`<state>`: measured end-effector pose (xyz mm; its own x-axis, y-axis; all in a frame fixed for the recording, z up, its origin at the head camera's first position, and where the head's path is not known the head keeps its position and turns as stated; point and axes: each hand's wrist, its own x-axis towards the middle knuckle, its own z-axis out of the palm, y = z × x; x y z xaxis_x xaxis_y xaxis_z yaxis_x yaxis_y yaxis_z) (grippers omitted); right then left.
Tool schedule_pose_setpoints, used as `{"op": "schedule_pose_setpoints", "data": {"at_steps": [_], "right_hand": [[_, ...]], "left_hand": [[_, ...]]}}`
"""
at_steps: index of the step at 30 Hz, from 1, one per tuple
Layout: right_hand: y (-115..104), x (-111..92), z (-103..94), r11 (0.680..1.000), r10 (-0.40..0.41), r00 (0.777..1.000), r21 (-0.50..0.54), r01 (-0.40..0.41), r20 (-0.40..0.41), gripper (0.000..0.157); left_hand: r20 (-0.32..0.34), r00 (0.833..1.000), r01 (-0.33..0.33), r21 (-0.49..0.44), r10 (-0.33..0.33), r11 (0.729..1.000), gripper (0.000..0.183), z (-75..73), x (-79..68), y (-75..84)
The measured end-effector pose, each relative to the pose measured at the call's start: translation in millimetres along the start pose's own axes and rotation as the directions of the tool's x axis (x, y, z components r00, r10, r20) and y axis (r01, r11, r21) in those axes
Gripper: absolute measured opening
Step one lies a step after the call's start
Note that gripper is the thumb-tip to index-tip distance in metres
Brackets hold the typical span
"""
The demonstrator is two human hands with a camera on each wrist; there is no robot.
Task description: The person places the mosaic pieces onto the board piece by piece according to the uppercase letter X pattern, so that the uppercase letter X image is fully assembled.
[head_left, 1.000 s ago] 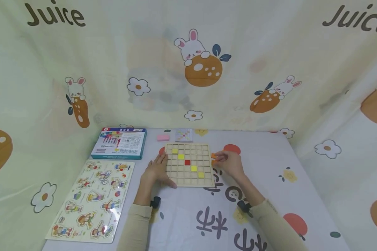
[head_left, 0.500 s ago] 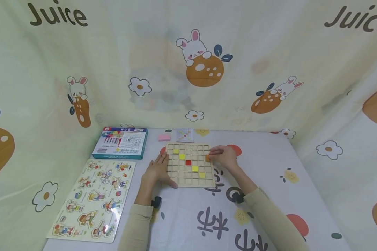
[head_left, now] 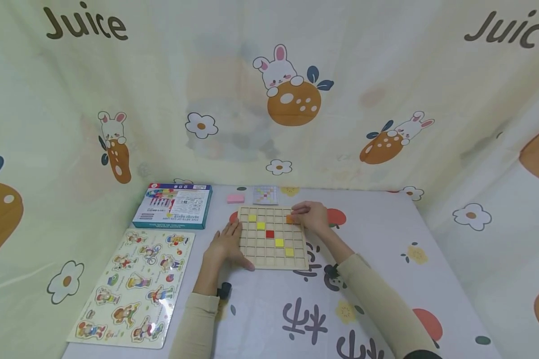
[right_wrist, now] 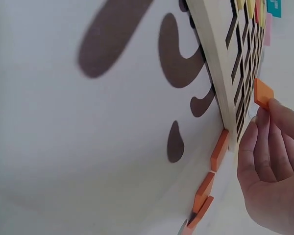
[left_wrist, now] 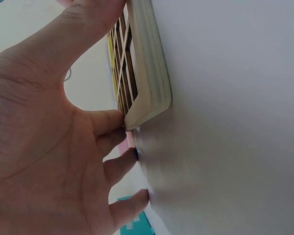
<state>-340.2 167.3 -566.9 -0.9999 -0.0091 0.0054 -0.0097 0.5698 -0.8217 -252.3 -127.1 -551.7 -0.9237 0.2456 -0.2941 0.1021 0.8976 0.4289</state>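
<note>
A wooden grid board point(head_left: 251, 252) lies on the table, with yellow tiles point(head_left: 279, 243) and one red tile point(head_left: 270, 234) in a diagonal line. My left hand point(head_left: 226, 247) rests along its left side, fingers spread and thumb near the front edge; the left wrist view has the fingertips close to the board's corner point(left_wrist: 149, 100). Over the board's upper right squares, my right hand point(head_left: 313, 217) pinches an orange square tile point(right_wrist: 263, 93) between thumb and fingers. More orange tiles point(right_wrist: 219, 151) lie on the cloth beside the board's right edge in the right wrist view.
Behind the board are a pink block point(head_left: 235, 198) and a small pattern card point(head_left: 265, 195). To the left sits a flat box point(head_left: 172, 206), with a picture puzzle board point(head_left: 84, 344) in front of it. A printed curtain point(head_left: 233, 164) rises at the table's back.
From the tiles at the board's right edge, my right hand has moved left and slightly away from me, carrying an orange tile over the grid. My left hand stays at the board.
</note>
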Motion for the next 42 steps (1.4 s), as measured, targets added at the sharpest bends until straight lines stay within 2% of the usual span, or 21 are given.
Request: {"op": "schedule_pose_setpoints", "data": {"at_steps": [10,19,25,30,35,42], "right_hand": [[-2.2,12.7,8.4,0.995,-0.001,0.999,-0.099,0.006,0.049,0.018],[-3.1,8.7,11.0,0.987,-0.025,0.999,-0.160,0.031,0.039,0.015],[-0.7,2.4,0.0,0.986,-0.060,0.997,-0.158,0.052,-0.046,0.017],[2.2,-3.3,-14.0,0.980,-0.039,0.996,-0.199,0.021,-0.085,0.015],[9.7,-7.9,-24.9,0.966,-0.027,0.997,-0.258,0.008,-0.074,0.016],[17.3,-16.4,-33.5,0.938,-0.003,1.000,-0.347,0.002,-0.001,0.022]], "left_hand": [[-0.003,1.000,-0.009,-0.002,0.009,1.000,0.145,1.1,2.2,-2.3],[-0.010,1.000,-0.005,-0.011,0.005,1.000,0.143,1.0,1.0,-0.4],[-0.004,1.000,0.001,-0.013,-0.001,1.000,0.141,0.6,1.4,0.4],[-0.007,1.000,0.004,-0.003,-0.004,1.000,0.142,0.4,1.1,-0.5],[-0.015,1.000,-0.003,-0.001,0.002,1.000,0.142,0.8,0.8,-1.4],[-0.005,1.000,-0.001,-0.006,0.001,1.000,0.143,1.7,0.7,-0.6]]}}
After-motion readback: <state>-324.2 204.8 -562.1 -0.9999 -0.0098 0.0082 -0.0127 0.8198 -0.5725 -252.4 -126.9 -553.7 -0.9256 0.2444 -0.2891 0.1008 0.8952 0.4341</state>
